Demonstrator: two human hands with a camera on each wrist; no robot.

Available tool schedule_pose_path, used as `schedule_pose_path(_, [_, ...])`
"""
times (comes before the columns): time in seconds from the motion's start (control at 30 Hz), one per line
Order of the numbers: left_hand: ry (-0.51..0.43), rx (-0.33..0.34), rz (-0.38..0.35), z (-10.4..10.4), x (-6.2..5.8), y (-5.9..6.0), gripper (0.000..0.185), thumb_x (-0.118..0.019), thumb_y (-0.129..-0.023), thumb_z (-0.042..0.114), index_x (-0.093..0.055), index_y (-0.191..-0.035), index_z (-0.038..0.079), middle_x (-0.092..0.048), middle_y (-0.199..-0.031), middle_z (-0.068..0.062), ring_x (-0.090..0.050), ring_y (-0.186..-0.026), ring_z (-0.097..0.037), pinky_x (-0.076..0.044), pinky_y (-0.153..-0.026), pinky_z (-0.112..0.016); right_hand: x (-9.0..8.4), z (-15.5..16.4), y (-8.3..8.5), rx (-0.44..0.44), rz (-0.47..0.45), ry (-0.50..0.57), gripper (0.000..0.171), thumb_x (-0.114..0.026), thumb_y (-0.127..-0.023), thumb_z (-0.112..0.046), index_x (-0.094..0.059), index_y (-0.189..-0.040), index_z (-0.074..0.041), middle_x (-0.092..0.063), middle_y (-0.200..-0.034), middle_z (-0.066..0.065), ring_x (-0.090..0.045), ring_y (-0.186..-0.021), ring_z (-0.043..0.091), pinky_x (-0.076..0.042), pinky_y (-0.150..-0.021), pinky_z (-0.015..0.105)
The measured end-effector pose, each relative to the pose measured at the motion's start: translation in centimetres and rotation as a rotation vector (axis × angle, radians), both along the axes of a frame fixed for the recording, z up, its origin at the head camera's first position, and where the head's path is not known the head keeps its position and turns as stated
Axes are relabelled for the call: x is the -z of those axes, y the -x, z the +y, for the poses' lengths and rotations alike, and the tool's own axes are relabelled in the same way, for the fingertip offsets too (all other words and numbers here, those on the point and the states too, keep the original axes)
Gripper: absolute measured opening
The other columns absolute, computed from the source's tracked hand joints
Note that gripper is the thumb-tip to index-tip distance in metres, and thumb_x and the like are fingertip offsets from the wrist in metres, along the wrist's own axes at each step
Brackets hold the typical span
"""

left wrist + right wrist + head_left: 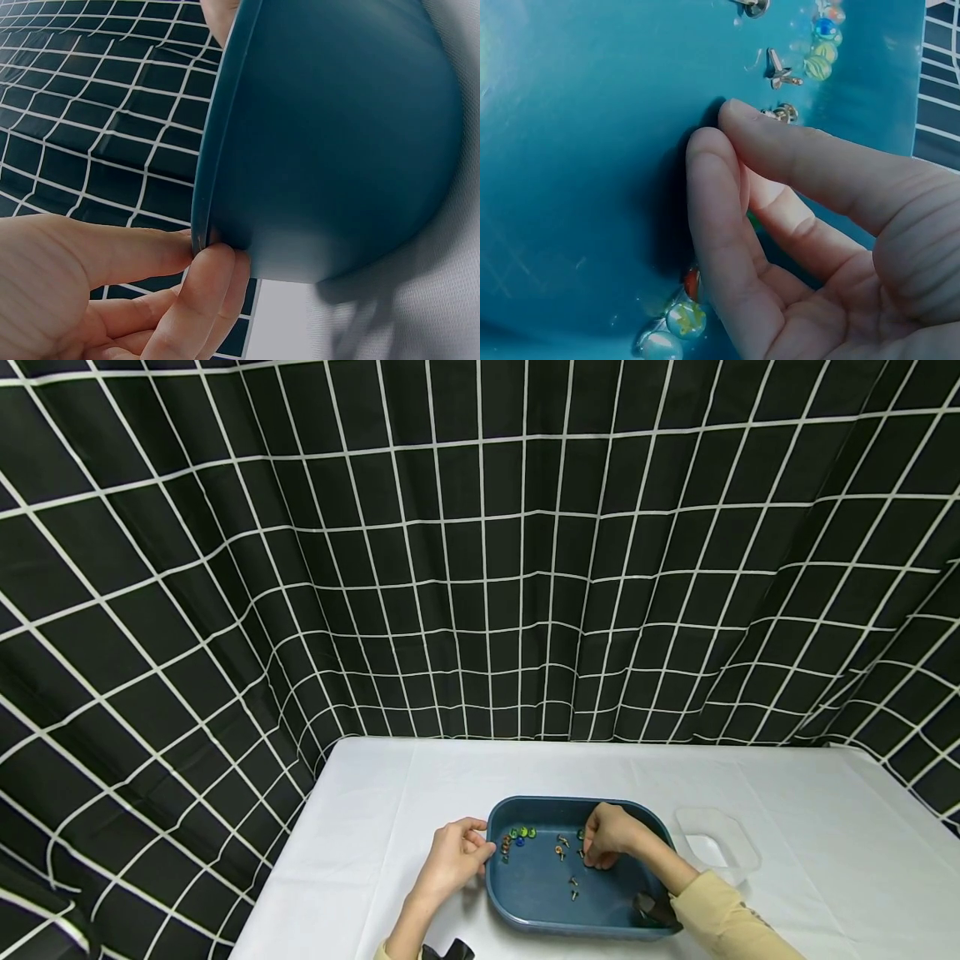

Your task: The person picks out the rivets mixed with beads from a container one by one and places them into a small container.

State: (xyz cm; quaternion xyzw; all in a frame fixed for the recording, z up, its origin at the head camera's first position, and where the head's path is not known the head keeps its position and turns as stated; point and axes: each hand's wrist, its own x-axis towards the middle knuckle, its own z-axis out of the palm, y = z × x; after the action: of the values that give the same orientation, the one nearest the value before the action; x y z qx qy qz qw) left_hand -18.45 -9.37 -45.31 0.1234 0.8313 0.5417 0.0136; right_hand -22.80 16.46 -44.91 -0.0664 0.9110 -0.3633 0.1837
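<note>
Left hand (pixel 452 858): pinches the blue tray (pixel 525 893) rim
Right hand (pixel 609 835): inside the tray, fingers curled over marbles (pixel 684 319), hold unclear

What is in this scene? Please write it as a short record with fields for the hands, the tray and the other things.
left hand: pinches the left rim of the tray
right hand: inside the tray, fingertips together down at the tray floor; whether it holds anything cannot be told
tray: dark blue, on the table
in the tray: glass marbles and small metal pieces
clear container: right of the tray
table: white cloth
background: black curtain with white grid
</note>
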Motion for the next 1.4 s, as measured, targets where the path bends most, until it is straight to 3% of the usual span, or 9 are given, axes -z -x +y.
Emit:
schedule_pose_path(0.37, [0.001,-0.004,-0.002,0.0,0.0,0.0,0.03,-0.066,-0.079,-0.004,-0.058,-0.106,-0.014,-0.058,-0.071,-0.004,-0.058,-0.049,-0.01,-0.044,-0.045,-0.018,-0.2,-0.4,0.0,0.008,0.0,-0.028,0.016,-0.074,-0.063,0.012,-0.063,-0.058,0.001,-0.061,-0.052,0.007,-0.061,-0.047,0.018,-0.053,-0.048,0.03])
schedule_pose_path(0.7, [-0.007,0.0,0.001,0.0,0.1,0.0,0.031,-0.066,-0.08,-0.002,-0.058,-0.107,-0.014,-0.059,-0.072,-0.004,-0.058,-0.048,-0.01,-0.044,-0.044,-0.018,-0.1,0.3,0.0,-0.051,0.012,0.048,0.014,-0.073,-0.062,0.013,-0.063,-0.06,0.003,-0.06,-0.052,0.007,-0.06,-0.046,0.017,-0.053,-0.047,0.031])
schedule_pose_path(0.9, [-0.007,0.0,-0.001,0.0,0.1,0.0,0.031,-0.066,-0.08,-0.002,-0.058,-0.107,-0.014,-0.058,-0.072,-0.004,-0.058,-0.049,-0.01,-0.044,-0.045,-0.019,-0.3,0.3,0.1,-0.03,0.005,0.036,0.014,-0.074,-0.064,0.011,-0.064,-0.06,0.002,-0.06,-0.052,0.006,-0.06,-0.047,0.014,-0.053,-0.048,0.03])
schedule_pose_path(1.4, [-0.001,0.002,-0.001,0.0,0.0,0.0,0.031,-0.066,-0.08,-0.003,-0.057,-0.107,-0.014,-0.058,-0.073,-0.004,-0.059,-0.05,-0.01,-0.045,-0.046,-0.018,-1.3,0.7,0.1,-0.04,-0.022,0.129,0.009,-0.072,-0.067,0.011,-0.064,-0.066,0.007,-0.062,-0.057,0.007,-0.059,-0.049,0.011,-0.054,-0.051,0.03])
